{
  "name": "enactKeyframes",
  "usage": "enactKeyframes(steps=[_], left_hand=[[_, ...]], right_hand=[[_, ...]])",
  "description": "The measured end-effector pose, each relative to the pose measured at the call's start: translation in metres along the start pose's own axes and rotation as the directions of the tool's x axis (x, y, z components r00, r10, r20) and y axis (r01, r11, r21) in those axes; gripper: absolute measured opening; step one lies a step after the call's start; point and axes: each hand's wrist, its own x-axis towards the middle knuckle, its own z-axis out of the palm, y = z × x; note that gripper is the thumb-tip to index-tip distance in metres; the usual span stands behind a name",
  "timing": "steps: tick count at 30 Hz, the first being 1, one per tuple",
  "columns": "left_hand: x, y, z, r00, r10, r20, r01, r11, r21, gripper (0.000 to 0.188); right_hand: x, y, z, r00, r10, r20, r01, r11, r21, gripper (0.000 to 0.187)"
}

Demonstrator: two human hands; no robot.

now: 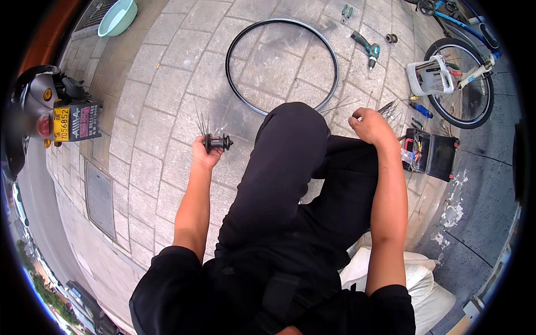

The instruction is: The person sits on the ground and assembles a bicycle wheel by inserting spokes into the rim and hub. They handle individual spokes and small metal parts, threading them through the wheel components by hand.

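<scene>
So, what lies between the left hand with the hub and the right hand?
In the head view, only the person's raised knee in black trousers lies between the left hand, holding the wheel hub, and the right hand.

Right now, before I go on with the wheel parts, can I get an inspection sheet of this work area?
Surface: grey paving stones.
Job's things: black wheel hub with several spokes standing up from it; bare wheel rim lying flat; loose spokes on the ground.
Clutter: cordless drill, open toolbox, teal basin, white cushion.
Hands: left hand grips the hub; right hand closed beside the loose spokes, whether it holds one is unclear.
Cables: nothing seen.
Surroundings: parked scooter left, bicycle right.
</scene>
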Motion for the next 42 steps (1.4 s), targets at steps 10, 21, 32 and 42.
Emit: enactKeyframes(steps=[10, 21, 32, 42], left_hand=[[-0.200, 0.092, 0.182, 0.776, 0.268, 0.572, -0.233, 0.963, -0.134, 0.024], [-0.257, -0.049, 0.248, 0.773, 0.131, 0.620, -0.209, 0.976, 0.055, 0.038], [-0.247, -0.048, 0.246, 0.670, 0.244, 0.701, -0.418, 0.904, 0.085, 0.037], [-0.211, -0.045, 0.247, 0.685, 0.230, 0.691, -0.351, 0.936, 0.036, 0.031]], right_hand=[[-0.010, -0.084, 0.004, 0.914, -0.357, -0.190, 0.401, 0.865, 0.301, 0.042], [-0.062, -0.109, -0.001, 0.719, -0.689, -0.095, 0.136, 0.006, 0.991, 0.070], [-0.044, -0.125, -0.007, 0.723, -0.690, -0.001, 0.211, 0.219, 0.953, 0.070], [-0.023, -0.158, 0.003, 0.722, -0.691, -0.031, 0.112, 0.073, 0.991, 0.053]])
